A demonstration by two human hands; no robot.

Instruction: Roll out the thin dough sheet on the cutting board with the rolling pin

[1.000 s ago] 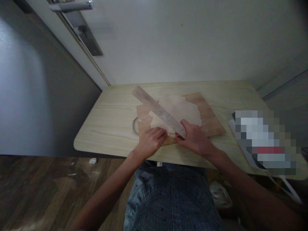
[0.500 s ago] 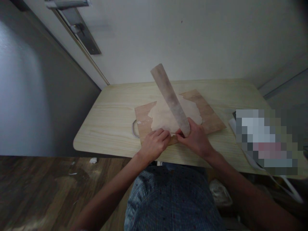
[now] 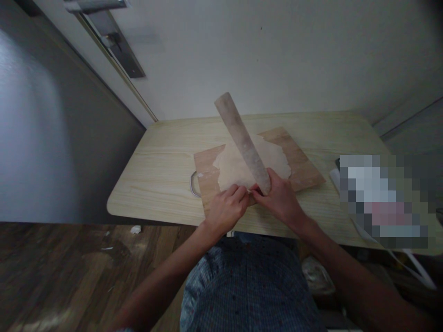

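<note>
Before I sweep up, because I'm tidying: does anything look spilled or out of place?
Yes: a white scrap lies on the wooden floor, left of the person, like dropped litter; I can't tell what it is. The cutting board beneath the dough sheet sits askew to the edges of the table.

From my remote seat I can read no text, label, brand, number or sign anywhere in view. At the right of the frame, the object (image 3: 380, 198) on the bench (image 3: 155, 170) shows as coarse coloured blocks, so I cannot tell whether it bears lettering. I make out nothing legible on the lock plate (image 3: 122, 50) at upper left, or on the rolling pin (image 3: 240, 136) and board (image 3: 302, 166) near the centre.
</note>
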